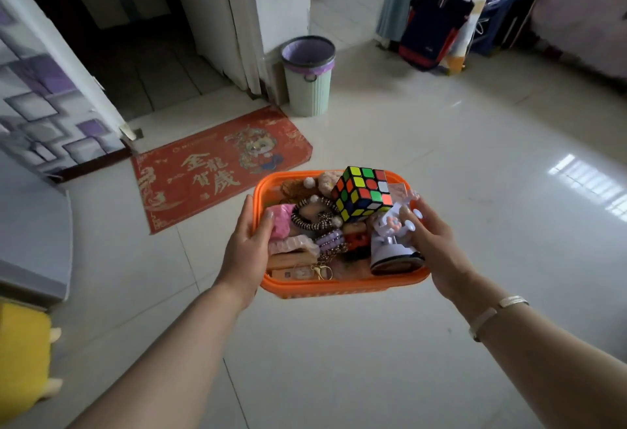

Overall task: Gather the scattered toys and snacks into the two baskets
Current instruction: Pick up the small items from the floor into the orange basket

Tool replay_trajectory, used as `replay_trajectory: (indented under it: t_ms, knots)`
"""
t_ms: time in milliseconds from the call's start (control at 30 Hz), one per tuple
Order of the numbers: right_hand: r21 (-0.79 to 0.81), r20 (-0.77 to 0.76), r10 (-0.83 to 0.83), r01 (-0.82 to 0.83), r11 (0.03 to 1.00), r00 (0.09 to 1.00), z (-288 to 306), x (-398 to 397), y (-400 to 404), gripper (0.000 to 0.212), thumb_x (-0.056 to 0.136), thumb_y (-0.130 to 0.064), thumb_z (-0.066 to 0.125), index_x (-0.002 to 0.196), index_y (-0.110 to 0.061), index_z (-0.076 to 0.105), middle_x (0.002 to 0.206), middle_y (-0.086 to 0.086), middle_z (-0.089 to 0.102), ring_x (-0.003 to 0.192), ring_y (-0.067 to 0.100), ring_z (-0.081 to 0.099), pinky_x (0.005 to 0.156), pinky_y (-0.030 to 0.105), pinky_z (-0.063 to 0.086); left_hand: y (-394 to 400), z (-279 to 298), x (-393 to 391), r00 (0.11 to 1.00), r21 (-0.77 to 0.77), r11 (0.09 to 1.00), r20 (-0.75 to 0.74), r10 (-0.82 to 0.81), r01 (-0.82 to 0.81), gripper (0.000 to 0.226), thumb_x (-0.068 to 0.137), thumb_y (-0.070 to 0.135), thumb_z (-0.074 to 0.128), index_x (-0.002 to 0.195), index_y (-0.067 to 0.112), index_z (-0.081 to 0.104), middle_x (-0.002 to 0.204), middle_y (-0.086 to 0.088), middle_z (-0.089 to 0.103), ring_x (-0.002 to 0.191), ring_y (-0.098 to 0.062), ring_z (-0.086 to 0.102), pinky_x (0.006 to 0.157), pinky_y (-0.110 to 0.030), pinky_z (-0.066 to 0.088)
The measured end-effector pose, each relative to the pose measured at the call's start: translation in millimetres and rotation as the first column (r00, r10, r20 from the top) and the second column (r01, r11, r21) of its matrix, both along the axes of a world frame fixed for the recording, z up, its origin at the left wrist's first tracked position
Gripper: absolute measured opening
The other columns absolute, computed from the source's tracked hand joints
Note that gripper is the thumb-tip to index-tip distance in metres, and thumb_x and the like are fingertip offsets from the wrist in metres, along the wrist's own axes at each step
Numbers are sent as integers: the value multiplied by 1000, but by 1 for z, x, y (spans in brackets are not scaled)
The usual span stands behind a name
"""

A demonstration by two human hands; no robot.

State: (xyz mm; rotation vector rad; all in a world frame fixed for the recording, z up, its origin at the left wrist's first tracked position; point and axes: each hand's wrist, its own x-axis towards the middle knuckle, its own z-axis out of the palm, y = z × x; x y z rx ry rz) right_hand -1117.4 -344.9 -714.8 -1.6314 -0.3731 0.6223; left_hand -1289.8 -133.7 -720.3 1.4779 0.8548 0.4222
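Note:
An orange basket (339, 284) hangs in the air above the tiled floor, carried between both hands. My left hand (249, 245) grips its left rim, thumb inside. My right hand (437, 242) grips the right rim, fingers lying over a white and lilac toy figure (390, 242). A colourful puzzle cube (363, 192) sits on top of the pile at the back. Under it lie a pink soft toy (280, 221), beaded bracelets (314, 216), a keychain clasp (322, 270) and small snack packets (291, 260). No second basket is in view.
A red doormat (220, 163) lies on the floor ahead, before a dark doorway. A pale green bin (308, 79) with a purple liner stands by the white wall. Bags (437, 31) lean at the back right beside a bed (583, 21). A yellow stool (22, 350) stands at the lower left.

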Motion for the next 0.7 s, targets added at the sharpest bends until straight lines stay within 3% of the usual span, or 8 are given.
replay_trajectory:
  t_ms: [67,133,233,300,400,467,600,700]
  knots:
    - [5,22,-27,27,1000,999,61,25,-12,25,99,-20,49,122,-16,58,67,-13,63,57,0,53,56,13,44,-9,63,31,1000,5,1000,17,-13,13,57,103,50,41,156,43,23,144,11,42,130,-17,50,103,-48,51]
    - [20,38,-53,52,998,998,111,49,-24,22,99,-20,49,118,-21,60,68,-13,63,56,-1,54,57,13,44,-14,114,59,999,-6,999,32,-39,40,59,100,57,45,154,49,24,143,12,42,134,-23,49,103,-54,50]
    - [47,74,-106,102,994,992,193,84,-47,26,99,-21,49,123,-24,57,87,-5,68,65,-1,61,61,13,47,-27,191,106,990,-39,990,59,-132,134,50,81,76,52,128,77,38,150,6,48,128,-31,56,96,-59,53]
    - [64,69,-132,127,990,989,236,104,-60,29,99,-24,49,127,-25,56,105,2,69,85,9,68,74,23,53,-30,230,138,978,-26,981,89,-188,191,46,75,78,53,118,83,38,147,1,52,124,-33,59,94,-61,53]
    - [94,55,-185,180,979,981,294,134,-85,32,96,-35,54,127,-29,56,116,4,68,104,24,66,94,41,51,-37,281,191,955,-17,962,128,-268,272,58,78,75,57,134,66,44,142,-1,59,123,-33,61,94,-60,53]
    - [92,46,-243,238,967,969,329,153,-101,49,86,-50,62,130,-30,55,119,4,67,106,26,66,97,45,50,-43,308,228,934,3,942,133,-332,335,60,77,76,60,134,61,48,138,-2,62,122,-35,62,96,-61,51]
    - [131,45,-348,340,931,936,380,181,-132,50,81,-50,65,126,-30,57,115,4,69,103,22,67,91,40,53,-72,363,293,883,17,903,199,-425,430,29,97,52,52,126,52,58,126,-1,69,111,-29,69,90,-56,57]
    - [146,52,-448,437,888,893,412,199,-156,42,84,-45,65,122,-30,59,106,2,71,94,17,70,81,32,56,-92,389,342,826,4,852,244,-509,524,36,101,47,48,137,45,51,129,-1,66,110,-26,69,89,-53,58]
